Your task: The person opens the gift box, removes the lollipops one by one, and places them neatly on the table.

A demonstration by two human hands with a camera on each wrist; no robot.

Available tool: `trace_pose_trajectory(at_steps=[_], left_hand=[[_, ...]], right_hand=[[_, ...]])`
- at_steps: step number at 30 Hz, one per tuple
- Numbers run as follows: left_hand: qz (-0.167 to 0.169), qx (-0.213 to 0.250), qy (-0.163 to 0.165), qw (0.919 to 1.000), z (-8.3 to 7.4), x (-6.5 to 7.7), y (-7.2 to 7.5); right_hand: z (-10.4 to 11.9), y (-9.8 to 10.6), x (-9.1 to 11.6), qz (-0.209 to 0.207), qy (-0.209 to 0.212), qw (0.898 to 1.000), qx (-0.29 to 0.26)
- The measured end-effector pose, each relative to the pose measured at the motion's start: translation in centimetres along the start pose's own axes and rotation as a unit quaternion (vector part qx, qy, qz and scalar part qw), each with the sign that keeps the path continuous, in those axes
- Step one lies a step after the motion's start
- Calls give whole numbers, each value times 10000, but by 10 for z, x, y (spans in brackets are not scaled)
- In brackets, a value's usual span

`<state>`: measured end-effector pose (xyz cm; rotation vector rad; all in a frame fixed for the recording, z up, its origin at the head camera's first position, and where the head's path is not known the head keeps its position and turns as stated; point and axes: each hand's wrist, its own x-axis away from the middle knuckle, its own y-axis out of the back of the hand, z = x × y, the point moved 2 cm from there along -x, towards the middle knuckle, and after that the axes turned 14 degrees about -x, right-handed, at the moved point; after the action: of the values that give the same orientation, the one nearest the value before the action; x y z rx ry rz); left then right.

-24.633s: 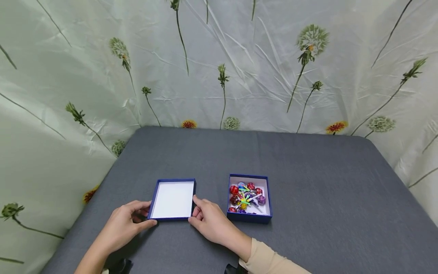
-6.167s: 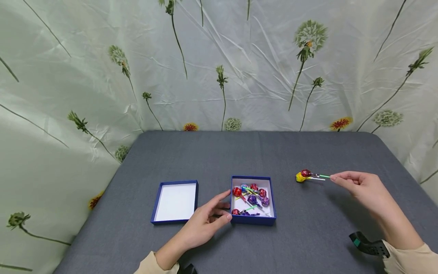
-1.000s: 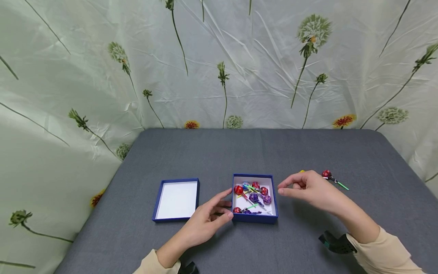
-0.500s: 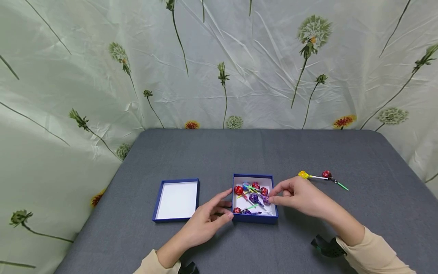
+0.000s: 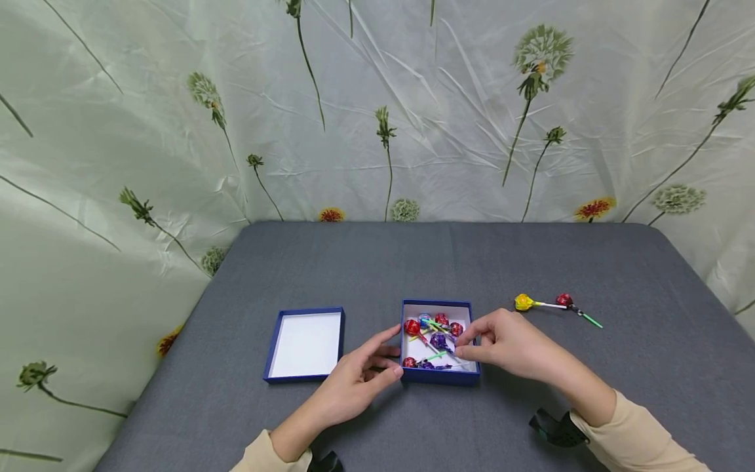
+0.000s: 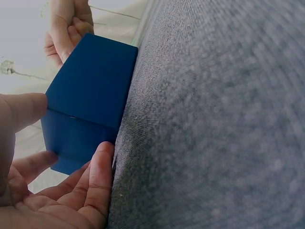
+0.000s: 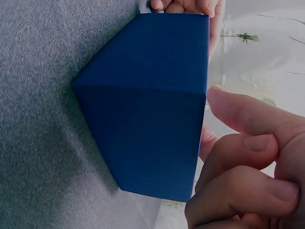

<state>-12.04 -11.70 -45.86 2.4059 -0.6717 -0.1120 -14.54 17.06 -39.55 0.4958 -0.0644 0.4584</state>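
A blue box [image 5: 439,375] with a white inside holds several wrapped lollipops, among them a red lollipop [image 5: 411,327] and a purple lollipop [image 5: 439,341]. My left hand [image 5: 360,380] rests against the box's left wall, fingers fairly straight, thumb at its near corner. The left wrist view shows these fingertips touching the blue side. My right hand [image 5: 510,344] reaches over the right rim, thumb and index finger close together inside the box. They cover the spot where another purple lollipop lay; I cannot tell whether they pinch it. In the right wrist view the right thumb [image 7: 238,109] lies at the rim.
The shallow blue lid [image 5: 305,344], white inside, lies left of the box. On the grey cloth [image 5: 377,269] to the right are a yellow lollipop [image 5: 523,302] and a dark red lollipop [image 5: 564,300]. A flower-printed curtain [image 5: 330,157] hangs behind the table.
The right hand has moved left from beside the box to over its right rim, fingertips going inside and covering a purple lollipop. The yellow lollipop is uncovered. The left hand has stayed put.
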Motion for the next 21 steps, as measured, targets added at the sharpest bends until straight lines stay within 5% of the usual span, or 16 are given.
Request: trace_pose_trajectory(at_steps=[21], left_hand=[[42, 110, -67, 9999, -3, 0, 1]], right_hand=[[8, -11, -5, -55, -11, 9996, 270]])
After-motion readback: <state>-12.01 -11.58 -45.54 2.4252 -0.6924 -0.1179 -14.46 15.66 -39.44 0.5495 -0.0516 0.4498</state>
